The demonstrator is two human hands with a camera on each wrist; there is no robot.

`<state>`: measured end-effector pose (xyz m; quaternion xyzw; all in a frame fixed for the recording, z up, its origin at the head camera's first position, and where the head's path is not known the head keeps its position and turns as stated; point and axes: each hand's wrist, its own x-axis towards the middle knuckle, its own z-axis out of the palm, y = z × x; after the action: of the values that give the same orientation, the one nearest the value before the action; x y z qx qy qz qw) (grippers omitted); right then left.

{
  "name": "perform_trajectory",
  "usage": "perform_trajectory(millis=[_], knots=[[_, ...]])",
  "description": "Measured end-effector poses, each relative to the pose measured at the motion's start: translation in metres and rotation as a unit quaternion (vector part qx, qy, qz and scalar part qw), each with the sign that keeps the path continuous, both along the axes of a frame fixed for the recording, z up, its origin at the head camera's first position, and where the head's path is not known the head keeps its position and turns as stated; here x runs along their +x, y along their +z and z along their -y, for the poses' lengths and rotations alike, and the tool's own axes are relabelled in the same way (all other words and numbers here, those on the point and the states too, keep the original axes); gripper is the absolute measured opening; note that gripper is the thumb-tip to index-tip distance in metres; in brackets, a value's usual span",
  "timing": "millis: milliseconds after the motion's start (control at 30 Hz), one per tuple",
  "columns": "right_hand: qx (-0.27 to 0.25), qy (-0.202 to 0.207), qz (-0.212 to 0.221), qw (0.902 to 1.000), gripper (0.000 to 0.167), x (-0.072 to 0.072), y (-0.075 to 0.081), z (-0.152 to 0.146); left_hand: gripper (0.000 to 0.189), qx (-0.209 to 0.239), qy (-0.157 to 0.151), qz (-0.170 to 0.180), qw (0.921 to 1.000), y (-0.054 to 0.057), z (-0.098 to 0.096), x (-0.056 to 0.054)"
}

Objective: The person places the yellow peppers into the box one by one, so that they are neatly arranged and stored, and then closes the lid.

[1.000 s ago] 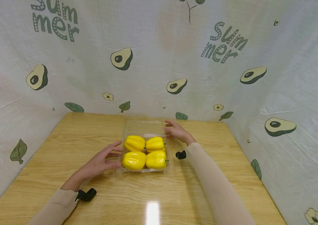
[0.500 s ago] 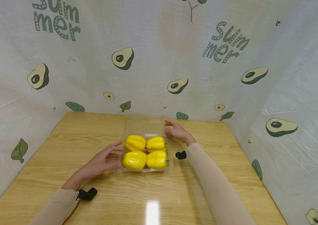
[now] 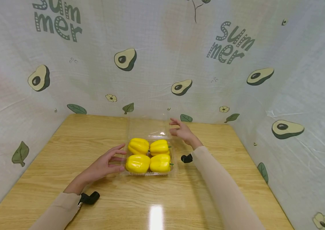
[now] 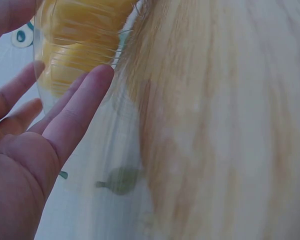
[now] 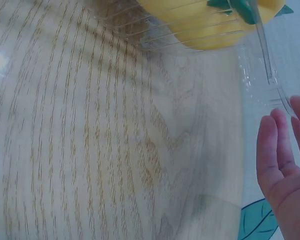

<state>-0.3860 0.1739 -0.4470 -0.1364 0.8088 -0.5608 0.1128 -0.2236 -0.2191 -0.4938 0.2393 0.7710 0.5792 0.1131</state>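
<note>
A clear plastic clamshell box (image 3: 175,166) on the table holds several yellow bell peppers (image 3: 137,164), laid in two rows. Its hinged lid (image 3: 148,126) stands tilted up at the far side. With fingers extended, my left hand (image 3: 104,164) rests along the box's left wall; in the left wrist view the fingertips (image 4: 101,75) lie right at the ribbed plastic. My right hand (image 3: 183,132) pinches the lid's right edge between thumb and finger, as the right wrist view shows at the lid's corner (image 5: 285,102).
The wooden table (image 3: 93,134) has a glossy top that reflects a light near its front. A white printed cloth (image 3: 148,64) hangs behind and along both sides. Black wrist cameras (image 3: 90,198) are worn on both wrists.
The lid has swung upward from lying back near the table, and my right hand has risen slightly with it. The left hand and peppers have stayed in place.
</note>
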Motion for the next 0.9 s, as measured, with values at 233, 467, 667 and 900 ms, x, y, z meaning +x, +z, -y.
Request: perform_trajectory(millis=[233,467,667,900], knots=[[-0.023,-0.022,-0.017,0.9993,0.074,0.0,0.006,0.0,0.064,0.004,0.001,0.002,1.0,0.0,0.001,0.0],[-0.019,-0.027,-0.031,0.999,0.073,0.005,0.016,-0.001,0.065,0.0,0.002,0.0,1.0,0.0,0.0,0.0],[-0.012,-0.02,-0.034,0.9991,0.075,0.011,0.021,-0.004,0.064,0.001,0.002,0.0,1.0,-0.001,0.0,0.0],[-0.001,-0.007,-0.044,0.999,0.074,0.017,0.029,-0.009,0.066,-0.002,0.0,-0.001,1.0,-0.001,0.0,-0.001]])
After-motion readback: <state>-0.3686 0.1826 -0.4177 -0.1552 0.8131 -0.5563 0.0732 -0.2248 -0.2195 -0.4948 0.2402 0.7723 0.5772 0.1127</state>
